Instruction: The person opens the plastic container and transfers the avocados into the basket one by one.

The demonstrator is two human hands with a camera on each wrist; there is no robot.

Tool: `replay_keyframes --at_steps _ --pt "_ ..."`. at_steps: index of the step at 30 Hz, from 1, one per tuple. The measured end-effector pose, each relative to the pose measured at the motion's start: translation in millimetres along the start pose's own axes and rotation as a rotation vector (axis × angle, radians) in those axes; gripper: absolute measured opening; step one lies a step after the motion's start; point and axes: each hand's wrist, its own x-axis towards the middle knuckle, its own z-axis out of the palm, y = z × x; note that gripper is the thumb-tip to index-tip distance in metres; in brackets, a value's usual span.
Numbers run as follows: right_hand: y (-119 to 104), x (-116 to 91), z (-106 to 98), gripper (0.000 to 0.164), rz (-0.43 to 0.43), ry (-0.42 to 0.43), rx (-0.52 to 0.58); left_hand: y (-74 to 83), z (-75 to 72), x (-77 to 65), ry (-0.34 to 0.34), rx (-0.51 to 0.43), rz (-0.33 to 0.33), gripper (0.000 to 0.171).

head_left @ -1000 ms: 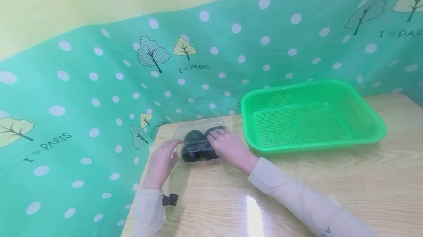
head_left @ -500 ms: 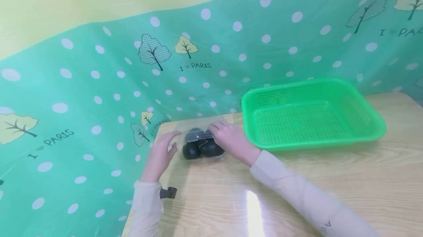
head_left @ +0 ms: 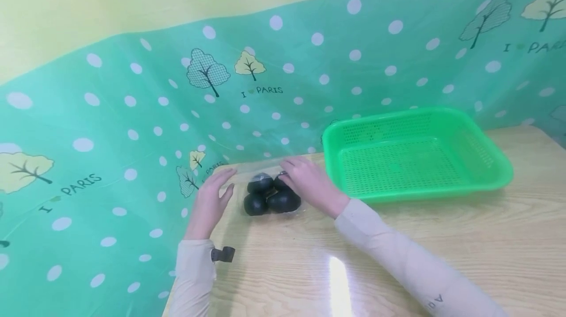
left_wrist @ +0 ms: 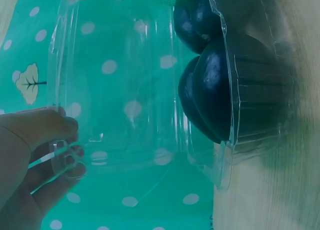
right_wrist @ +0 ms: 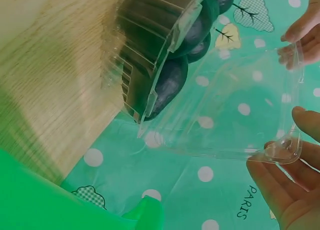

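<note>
A clear plastic clamshell box (left_wrist: 260, 100) stands on the table with its lid (left_wrist: 120, 115) raised. Several dark, glossy, rounded fruits or vegetables (head_left: 284, 201) lie in its base; their exact kind cannot be told. At the lid's left corner, my left hand (head_left: 209, 206) holds the edge between thumb and fingers. The right hand (head_left: 315, 187) grips the opposite corner of the lid. In the right wrist view, the right thumb is above that corner and the fingers (right_wrist: 275, 187) are below it. My right hand partly covers the rear fruit in the head view.
A green perforated basket (head_left: 446, 195) stands right of the box, close to my right forearm. Behind the table hangs a green dotted curtain (head_left: 300, 78). The wooden tabletop (head_left: 283, 263) extends in front of the box.
The lid has swung up and back from over the dark fruits, with my hands on its corners. The front fruits now show uncovered. The basket has stayed in place.
</note>
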Motion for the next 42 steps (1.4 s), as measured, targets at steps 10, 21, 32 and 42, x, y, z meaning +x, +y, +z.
replay_keyframes --at_steps 10,21,32,42 --pt "5 5 -2 0.029 0.044 0.008 0.016 -2.6 3.7 4.8 0.042 -0.047 -0.056 0.039" --pt "18 10 2 0.029 0.028 0.094 0.019 -6.9 11.3 16.6 0.119 -0.17 -0.134 0.041" --pt "29 18 2 0.035 0.092 0.097 0.052 -10.8 19.6 23.6 0.197 -0.265 -0.177 0.038" --pt "37 29 -2 0.033 0.198 0.074 0.193 -11.5 21.6 36.5 0.182 -0.311 -0.249 0.04"
